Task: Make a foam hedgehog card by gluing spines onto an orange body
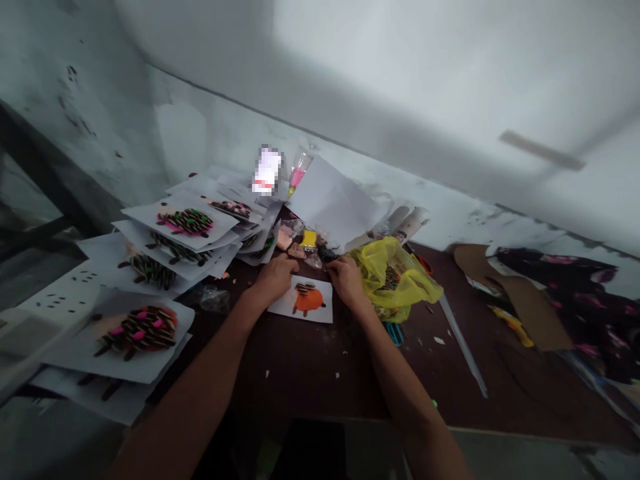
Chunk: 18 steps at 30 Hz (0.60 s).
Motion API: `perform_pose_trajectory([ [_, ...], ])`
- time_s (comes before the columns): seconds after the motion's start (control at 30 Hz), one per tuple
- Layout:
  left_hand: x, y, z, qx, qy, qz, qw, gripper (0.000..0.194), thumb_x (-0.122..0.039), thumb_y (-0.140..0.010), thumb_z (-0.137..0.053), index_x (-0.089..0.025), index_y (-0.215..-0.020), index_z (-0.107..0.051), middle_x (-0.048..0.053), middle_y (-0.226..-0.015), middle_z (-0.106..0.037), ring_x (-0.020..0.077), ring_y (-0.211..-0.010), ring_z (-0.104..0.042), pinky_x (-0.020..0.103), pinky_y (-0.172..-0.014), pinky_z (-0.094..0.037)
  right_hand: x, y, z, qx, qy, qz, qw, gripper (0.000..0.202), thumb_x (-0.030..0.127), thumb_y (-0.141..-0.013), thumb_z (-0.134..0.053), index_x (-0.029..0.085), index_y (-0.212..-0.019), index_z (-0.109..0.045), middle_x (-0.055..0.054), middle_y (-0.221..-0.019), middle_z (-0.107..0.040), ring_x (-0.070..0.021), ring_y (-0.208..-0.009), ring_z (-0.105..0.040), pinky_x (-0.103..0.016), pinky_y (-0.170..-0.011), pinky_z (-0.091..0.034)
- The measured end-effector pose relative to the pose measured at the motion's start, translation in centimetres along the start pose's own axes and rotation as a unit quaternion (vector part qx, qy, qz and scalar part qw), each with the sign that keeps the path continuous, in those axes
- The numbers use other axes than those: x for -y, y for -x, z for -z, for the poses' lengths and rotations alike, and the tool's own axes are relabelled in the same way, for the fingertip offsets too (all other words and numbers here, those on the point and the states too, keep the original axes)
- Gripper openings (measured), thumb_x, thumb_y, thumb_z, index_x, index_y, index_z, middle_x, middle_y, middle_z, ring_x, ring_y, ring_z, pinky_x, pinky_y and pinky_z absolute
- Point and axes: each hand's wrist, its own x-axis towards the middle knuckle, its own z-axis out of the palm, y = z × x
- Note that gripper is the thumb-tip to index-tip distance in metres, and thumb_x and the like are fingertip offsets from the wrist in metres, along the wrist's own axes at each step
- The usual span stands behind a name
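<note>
A white card (pixel 280 307) lies on the dark table in front of me, bearing an orange animal figure (pixel 311 300) with dark-and-light striped pieces on its top and brown legs. My left hand (pixel 278 275) is closed at the card's upper left corner, fingertips together. At the upper right corner my right hand (pixel 346 275) pinches with thumb and fingers, close to a black packet (pixel 327 254). What either hand holds is too small to make out. Just beyond the hands sit a yellow packet (pixel 309 239) and a pinkish packet (pixel 285 237).
Stacked sheets with striped hedgehog figures (pixel 186 221) rise at left. A yellow plastic bag (pixel 400 277) with striped pieces stands right of my right hand, teal-handled scissors (pixel 394 333) beside it. Farther right are a clear strip (pixel 465 347), a yellow cutter (pixel 513 323) and cardboard (pixel 537 320).
</note>
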Motion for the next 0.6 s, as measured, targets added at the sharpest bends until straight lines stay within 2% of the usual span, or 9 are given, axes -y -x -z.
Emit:
perform_pose_trajectory([
  [0.4, 0.30, -0.22, -0.24, 0.001, -0.017, -0.007, 1.000, 0.033, -0.004, -0.087, -0.046, -0.017, -0.106, -0.069, 0.010, -0.110, -0.064, 0.0205, -0.104, -0.061, 0.029, -0.089, -0.047, 0.61, -0.24, 0.73, 0.059, 0.016, -0.026, 0.998, 0.021, 0.021, -0.094, -0.057, 0.017, -0.104, -0.075, -0.011, -0.106, -0.071, -0.0217, -0.100, -0.061, -0.027, -0.085, -0.041],
  [0.6, 0.55, -0.34, -0.63, -0.014, -0.004, -0.010, 1.000, 0.030, -0.004, -0.085, -0.048, -0.017, -0.102, -0.070, 0.010, -0.107, -0.063, 0.0212, -0.101, -0.061, 0.030, -0.086, -0.047, 0.75, -0.28, 0.15, 0.056, 0.058, -0.024, 0.996, 0.022, 0.020, -0.097, -0.051, 0.013, -0.100, -0.071, -0.014, -0.106, -0.069, -0.0237, -0.099, -0.061, -0.029, -0.083, -0.041],
])
